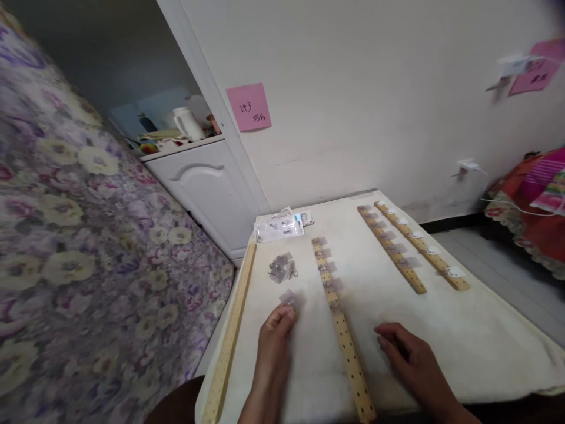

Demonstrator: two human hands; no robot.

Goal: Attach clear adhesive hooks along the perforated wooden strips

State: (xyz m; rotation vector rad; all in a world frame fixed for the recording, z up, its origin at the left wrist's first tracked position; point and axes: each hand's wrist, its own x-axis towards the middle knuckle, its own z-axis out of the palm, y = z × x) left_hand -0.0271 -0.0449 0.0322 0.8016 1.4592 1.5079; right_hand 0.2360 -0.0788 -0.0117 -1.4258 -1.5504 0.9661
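Note:
Between the thumb and fingers of my left hand [278, 327] is a small clear plastic piece [291, 299], held just over the table; its exact kind is too blurred to tell. My right hand [408, 356] hovers to the right of the middle strip, fingers curled and thumb close to the index fingertip. Whatever it may pinch is too small to make out. Between the hands lies a wooden strip with holes [348, 353], with several small clear pieces fixed along its far half. Beyond my left hand sits a pile of similar clear pieces [281, 268].
A long wooden strip [232, 333] runs along the left table edge. At right lie a strip with clear pieces [388, 247] and another with white pieces [424, 247]. Plastic packets [278, 228] rest at the back left. A floral curtain [110, 235] hangs on the left.

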